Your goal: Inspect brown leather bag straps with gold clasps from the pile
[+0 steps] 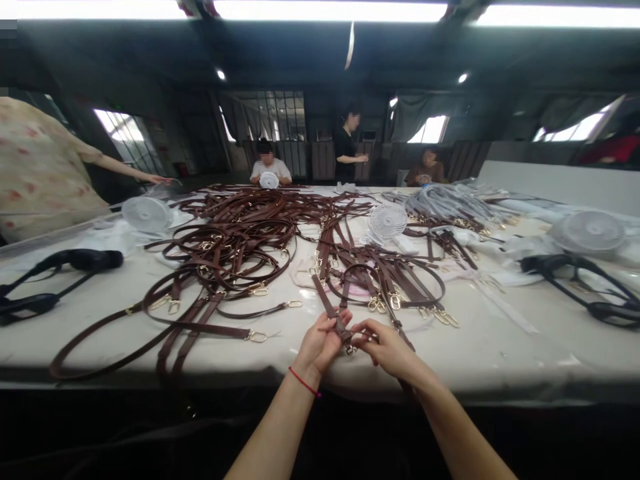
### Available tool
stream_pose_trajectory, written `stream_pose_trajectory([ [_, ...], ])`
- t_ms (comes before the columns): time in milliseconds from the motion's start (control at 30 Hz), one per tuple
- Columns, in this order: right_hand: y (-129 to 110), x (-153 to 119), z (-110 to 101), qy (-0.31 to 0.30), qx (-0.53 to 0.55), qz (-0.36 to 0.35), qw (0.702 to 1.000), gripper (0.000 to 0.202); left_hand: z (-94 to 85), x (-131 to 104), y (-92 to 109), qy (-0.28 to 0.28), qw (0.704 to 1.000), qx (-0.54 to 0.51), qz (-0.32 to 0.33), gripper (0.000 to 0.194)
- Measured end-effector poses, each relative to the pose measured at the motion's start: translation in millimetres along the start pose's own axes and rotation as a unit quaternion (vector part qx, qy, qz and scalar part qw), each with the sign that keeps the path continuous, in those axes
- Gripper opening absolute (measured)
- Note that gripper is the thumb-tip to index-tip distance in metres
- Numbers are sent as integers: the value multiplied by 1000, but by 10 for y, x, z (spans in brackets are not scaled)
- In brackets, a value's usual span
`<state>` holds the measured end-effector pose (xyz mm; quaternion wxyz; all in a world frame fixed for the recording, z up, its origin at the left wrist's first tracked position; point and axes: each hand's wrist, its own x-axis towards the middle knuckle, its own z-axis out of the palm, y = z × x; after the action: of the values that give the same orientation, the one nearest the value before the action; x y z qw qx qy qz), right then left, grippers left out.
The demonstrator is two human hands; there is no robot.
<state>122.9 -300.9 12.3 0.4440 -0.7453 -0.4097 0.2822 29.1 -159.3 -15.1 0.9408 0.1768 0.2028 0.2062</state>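
A brown leather strap (pixel 327 301) with a small metal buckle at its near end lies across the fingers of my left hand (pixel 320 343), which are curled round it. My right hand (pixel 385 347) is just to the right, its thumb and fingers pinched on the strap beside the buckle. A red string circles my left wrist. Behind my hands lies a pile of brown straps with gold clasps (pixel 395 300). Another brown strap runs down past the table edge under my right wrist.
A large heap of brown straps (pixel 250 213) covers the left middle. White fans (pixel 387 221) and black headsets (pixel 590 287) stand or lie on the table (pixel 280 347). Wrapped grey straps (pixel 450 203) are at back right. Several people are around the table, one reaching in at left.
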Motion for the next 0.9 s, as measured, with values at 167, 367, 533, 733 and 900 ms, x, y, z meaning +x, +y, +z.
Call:
stream_pose_trajectory([
  [167, 146, -185, 215, 16, 74, 3, 997, 22, 59, -79, -70, 36, 999, -2, -30, 16],
  [367, 185, -226, 231, 6, 131, 50, 990, 29, -26, -178, -160, -26, 998, 17, -49, 18],
  [533, 185, -264, 263, 10, 204, 64, 977, 39, -43, -309, -232, -61, 995, 64, -49, 15],
  [733, 310, -473, 240, 54, 151, 55, 985, 50, -14, -395, -199, -46, 995, 70, -54, 12],
  [900, 399, -839, 192, 97, 95, 38, 990, 59, 46, -402, -85, -2, 998, 17, -69, 11],
])
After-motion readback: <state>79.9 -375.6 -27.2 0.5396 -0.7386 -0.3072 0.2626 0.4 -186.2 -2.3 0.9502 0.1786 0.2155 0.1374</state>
